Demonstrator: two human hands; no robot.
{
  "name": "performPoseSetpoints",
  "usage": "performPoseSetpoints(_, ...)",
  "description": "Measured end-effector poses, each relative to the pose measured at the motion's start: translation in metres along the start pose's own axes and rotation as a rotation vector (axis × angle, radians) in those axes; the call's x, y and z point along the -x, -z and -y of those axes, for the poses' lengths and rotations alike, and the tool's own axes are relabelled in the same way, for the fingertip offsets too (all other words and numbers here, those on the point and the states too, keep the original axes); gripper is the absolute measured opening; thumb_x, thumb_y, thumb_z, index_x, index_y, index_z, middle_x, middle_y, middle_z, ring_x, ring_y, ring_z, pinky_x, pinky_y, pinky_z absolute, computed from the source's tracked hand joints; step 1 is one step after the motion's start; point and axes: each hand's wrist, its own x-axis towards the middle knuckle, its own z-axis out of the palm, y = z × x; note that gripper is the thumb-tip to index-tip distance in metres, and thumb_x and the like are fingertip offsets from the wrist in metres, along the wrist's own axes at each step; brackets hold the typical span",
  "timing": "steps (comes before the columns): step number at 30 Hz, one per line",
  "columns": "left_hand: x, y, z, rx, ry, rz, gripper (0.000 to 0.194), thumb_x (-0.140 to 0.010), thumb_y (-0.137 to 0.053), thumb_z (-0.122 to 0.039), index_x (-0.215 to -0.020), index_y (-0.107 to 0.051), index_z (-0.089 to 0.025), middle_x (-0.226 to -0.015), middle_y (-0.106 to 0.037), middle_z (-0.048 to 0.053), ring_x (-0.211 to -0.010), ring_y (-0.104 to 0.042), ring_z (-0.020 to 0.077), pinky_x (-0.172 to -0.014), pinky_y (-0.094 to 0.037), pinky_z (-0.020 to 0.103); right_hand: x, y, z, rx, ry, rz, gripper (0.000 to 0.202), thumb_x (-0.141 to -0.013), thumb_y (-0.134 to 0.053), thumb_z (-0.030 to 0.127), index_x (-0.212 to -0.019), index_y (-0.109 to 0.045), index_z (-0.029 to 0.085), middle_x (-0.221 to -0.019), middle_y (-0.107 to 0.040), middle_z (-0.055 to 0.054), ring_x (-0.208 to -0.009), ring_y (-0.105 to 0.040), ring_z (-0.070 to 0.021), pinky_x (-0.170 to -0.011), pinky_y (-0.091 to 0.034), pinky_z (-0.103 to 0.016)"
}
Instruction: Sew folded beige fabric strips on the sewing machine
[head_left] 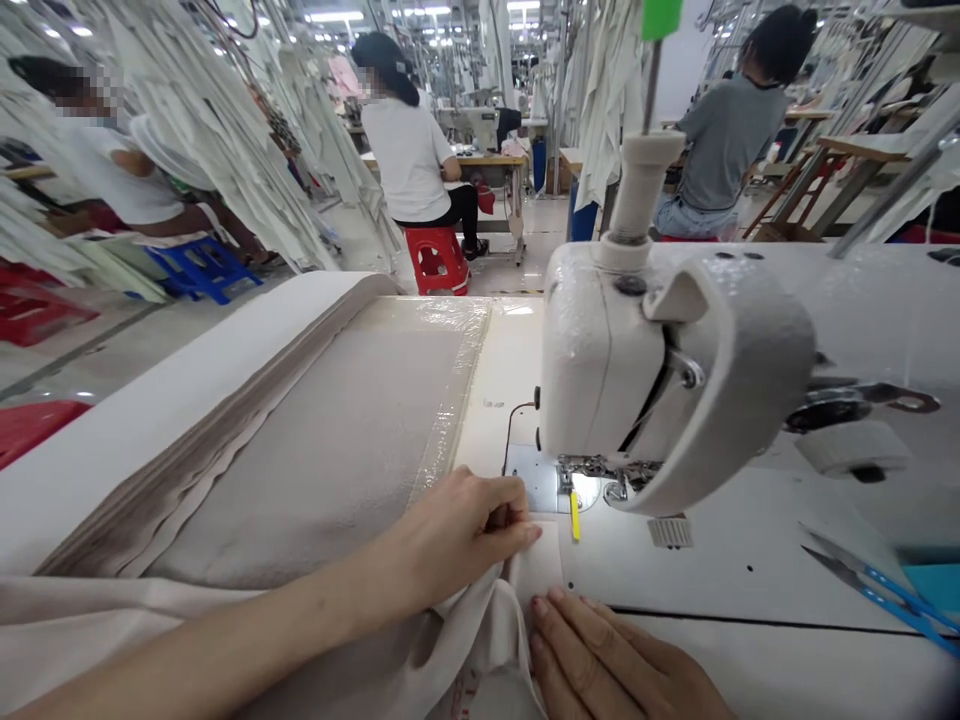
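My left hand (465, 535) reaches across a pale beige fabric piece (491, 625) and pinches its edge just left of the needle plate (536, 480). Flat on the machine bed, my right hand (600, 650) rests with its fingers stretched out against the right edge of the cloth. A small light strip of cloth (541, 560) lies between both hands. Beyond them stands the sewing machine head (592, 350), with a yellow tab (575, 515) below its presser foot area. Folds of the fabric bunch under my left wrist and hide part of its edge.
Stacked beige panels (315, 450) lie on the left. Blue-handled thread snips (877, 580) rest at right. A thread cone (649, 185) stands above the machine. People sit further back, one on a red stool (439, 260), among hanging white cloth (202, 120).
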Motion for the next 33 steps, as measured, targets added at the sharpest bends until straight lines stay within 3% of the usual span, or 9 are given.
performPoseSetpoints(5,-0.02,0.007,0.004,-0.072,-0.066,-0.05,0.021,-0.086,-0.054,-0.031,-0.071,-0.06,-0.017,-0.063,-0.059,-0.003,-0.059,-0.052,0.0119,-0.055,-0.032,0.023,-0.008,0.004,-0.01,-0.045,-0.009,-0.052,0.033,-0.095,-0.04,0.015,-0.117,-0.064,0.016,-0.119,-0.071,-0.005,-0.108,-0.065,-0.016,-0.086,-0.055,-0.027)
performPoseSetpoints(11,-0.034,0.017,-0.004,-0.07,-0.057,-0.077,0.022,-0.082,-0.062,-0.032,-0.067,-0.062,-0.017,-0.065,-0.065,-0.002,-0.061,-0.057,0.0143,-0.054,-0.035,0.024,-0.017,0.003,-0.017,-0.092,-0.05,-0.104,0.048,-0.101,-0.02,0.01,-0.109,-0.067,0.013,-0.113,-0.074,-0.003,-0.102,-0.067,-0.0148,-0.082,-0.055,-0.026)
performPoseSetpoints(16,-0.03,0.021,-0.017,-0.03,-0.007,-0.101,0.021,-0.08,-0.065,-0.025,-0.062,-0.059,-0.017,-0.061,-0.063,-0.003,-0.059,-0.056,0.014,-0.053,-0.034,0.024,-0.019,0.006,-0.019,-0.11,-0.046,-0.069,0.047,-0.1,-0.022,0.009,-0.111,-0.068,0.012,-0.115,-0.073,-0.004,-0.105,-0.067,-0.0157,-0.084,-0.055,-0.027)
performPoseSetpoints(22,-0.032,0.019,-0.015,-0.089,-0.028,-0.133,0.033,-0.08,-0.065,-0.027,-0.052,-0.05,-0.018,-0.053,-0.055,-0.004,-0.053,-0.049,0.0116,-0.05,-0.031,0.023,-0.018,-0.001,-0.019,-0.093,-0.036,-0.085,0.048,-0.1,-0.02,0.008,-0.112,-0.067,0.013,-0.116,-0.072,-0.004,-0.105,-0.067,-0.0166,-0.082,-0.057,-0.029)
performPoseSetpoints(26,-0.036,0.017,-0.011,-0.127,-0.037,-0.136,0.031,-0.082,-0.064,-0.028,-0.055,-0.053,-0.018,-0.05,-0.05,-0.005,-0.05,-0.046,0.0112,-0.049,-0.031,0.023,-0.016,-0.006,-0.017,-0.121,-0.029,-0.079,0.042,-0.091,-0.031,0.004,-0.114,-0.065,0.009,-0.119,-0.071,-0.009,-0.107,-0.067,-0.0212,-0.082,-0.059,-0.033)
performPoseSetpoints(28,-0.037,0.015,-0.008,-0.178,-0.082,-0.174,0.025,-0.083,-0.064,-0.029,-0.061,-0.058,-0.018,-0.054,-0.055,-0.003,-0.054,-0.05,0.0134,-0.052,-0.035,0.024,-0.014,-0.007,-0.016,-0.127,-0.024,-0.083,0.043,-0.087,-0.034,0.002,-0.115,-0.065,0.008,-0.12,-0.07,-0.011,-0.108,-0.066,-0.0234,-0.083,-0.06,-0.035)
performPoseSetpoints(31,-0.029,0.015,-0.004,-0.261,-0.222,-0.283,0.007,-0.082,-0.062,-0.02,-0.076,-0.064,-0.017,-0.077,-0.067,0.003,-0.08,-0.06,0.0208,-0.071,-0.044,0.031,-0.013,-0.008,-0.015,-0.146,-0.003,-0.087,0.046,-0.083,-0.032,-0.002,-0.114,-0.065,0.008,-0.119,-0.071,-0.01,-0.108,-0.067,-0.0233,-0.088,-0.059,-0.038)
performPoseSetpoints(33,-0.015,0.016,-0.005,-0.23,-0.393,-0.198,0.015,-0.084,-0.053,-0.009,-0.082,-0.065,-0.018,-0.087,-0.069,0.003,-0.09,-0.061,0.0198,-0.082,-0.044,0.033,-0.015,-0.009,-0.015,-0.168,-0.013,-0.124,0.043,-0.085,-0.034,-0.002,-0.113,-0.065,0.008,-0.116,-0.072,-0.01,-0.107,-0.067,-0.0232,-0.088,-0.059,-0.039)
